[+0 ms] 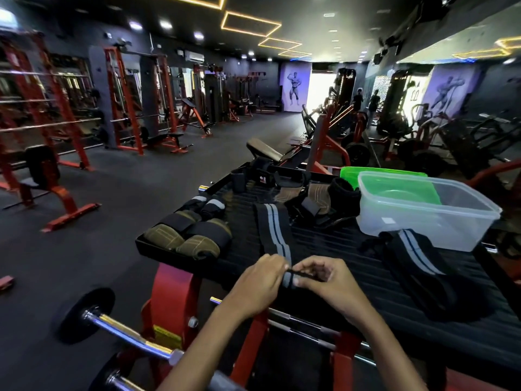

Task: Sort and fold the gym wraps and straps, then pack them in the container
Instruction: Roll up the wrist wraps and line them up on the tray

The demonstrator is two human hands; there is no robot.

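Both hands meet at the near edge of the black ribbed platform (324,241). Left hand (258,287) and right hand (328,283) have fingers curled, pinching the near end of a black wrap with grey stripes (275,230), which is folded or rolled over between the fingertips; the rest of the wrap lies flat, running away across the platform. A second striped wrap (417,255) lies loose to the right, just beside the clear plastic container (423,218), which sits at the platform's right edge with a green lid (380,173) behind and under it. Rolled wraps and padded grips (189,230) are bunched at the left edge, close to the rim. More black straps and brown grips (313,198) sit at the far side. Bare platform shows between the wraps. Small label on one far strap, unreadable. Yellow sticker (166,335) on the red frame (172,300), text too blurred. Chrome bar (127,334) lower left.
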